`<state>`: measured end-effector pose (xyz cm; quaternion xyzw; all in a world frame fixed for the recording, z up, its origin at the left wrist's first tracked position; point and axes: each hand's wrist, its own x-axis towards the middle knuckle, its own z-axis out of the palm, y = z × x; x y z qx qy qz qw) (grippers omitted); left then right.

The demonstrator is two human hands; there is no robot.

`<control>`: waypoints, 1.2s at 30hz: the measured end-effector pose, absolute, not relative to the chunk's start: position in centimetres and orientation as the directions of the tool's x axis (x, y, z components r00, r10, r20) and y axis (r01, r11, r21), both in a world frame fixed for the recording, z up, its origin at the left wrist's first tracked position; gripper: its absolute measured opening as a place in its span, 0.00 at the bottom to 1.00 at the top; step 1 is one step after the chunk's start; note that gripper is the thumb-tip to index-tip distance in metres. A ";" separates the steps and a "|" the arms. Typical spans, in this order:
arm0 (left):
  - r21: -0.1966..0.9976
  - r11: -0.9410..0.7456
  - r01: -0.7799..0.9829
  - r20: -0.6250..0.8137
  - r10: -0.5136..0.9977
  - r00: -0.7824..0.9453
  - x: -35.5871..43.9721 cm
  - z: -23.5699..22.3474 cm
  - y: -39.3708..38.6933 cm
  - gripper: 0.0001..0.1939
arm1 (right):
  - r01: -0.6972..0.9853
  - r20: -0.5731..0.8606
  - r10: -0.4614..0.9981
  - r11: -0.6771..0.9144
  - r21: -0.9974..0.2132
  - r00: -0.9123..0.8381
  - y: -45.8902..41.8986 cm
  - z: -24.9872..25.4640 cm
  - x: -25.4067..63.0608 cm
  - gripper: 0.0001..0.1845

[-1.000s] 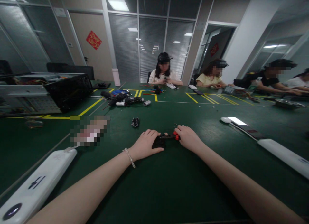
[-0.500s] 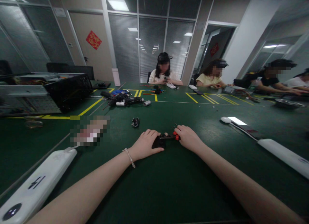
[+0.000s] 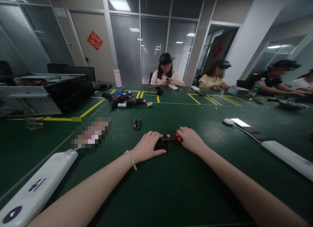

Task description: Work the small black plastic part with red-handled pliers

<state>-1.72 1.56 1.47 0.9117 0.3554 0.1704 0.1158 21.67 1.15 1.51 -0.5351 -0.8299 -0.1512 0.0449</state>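
Note:
On the green table, my left hand (image 3: 147, 146) is closed around a small black part (image 3: 160, 144), thumb on the near side and fingers on the far side. My right hand (image 3: 192, 140) grips red-handled pliers (image 3: 179, 137), whose dark jaws point left and meet the black part. What exactly the jaws bite on is too small to tell. A thin wire end shows just beyond my right fingers. Farther off, left of centre, lies a loose black-and-silver piece (image 3: 137, 124).
An open computer case (image 3: 68, 93) stands at the left. A pile of black parts and cables (image 3: 124, 99) lies ahead. White elongated devices rest at left (image 3: 41, 184) and right (image 3: 286, 157). Several people sit across the table, and a pale bottle (image 3: 117, 78) stands at its far side.

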 end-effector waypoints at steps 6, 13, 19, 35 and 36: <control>0.315 -0.716 0.623 0.213 0.693 0.689 -1.7 1.3 1.7 0.30 | 0.898 0.228 0.872 0.396 0.191 -0.433 1.2 1.6 21.7 0.17; 0.323 -0.725 0.609 0.227 0.684 0.694 -1.8 1.3 1.6 0.29 | 0.897 0.240 0.868 0.392 0.203 -0.434 1.3 1.4 21.7 0.18; 0.315 -0.731 0.606 0.242 0.679 0.693 -1.6 1.4 1.5 0.28 | 0.901 0.228 0.878 0.375 0.216 -0.420 1.2 1.4 21.6 0.16; 0.323 -0.728 0.604 0.241 0.681 0.692 -1.7 1.4 1.6 0.29 | 0.899 0.237 0.872 0.387 0.205 -0.429 1.1 1.6 21.6 0.17; 0.323 -0.730 0.603 0.243 0.680 0.692 -1.7 1.4 1.6 0.29 | 0.900 0.239 0.872 0.385 0.206 -0.428 1.1 1.6 21.6 0.17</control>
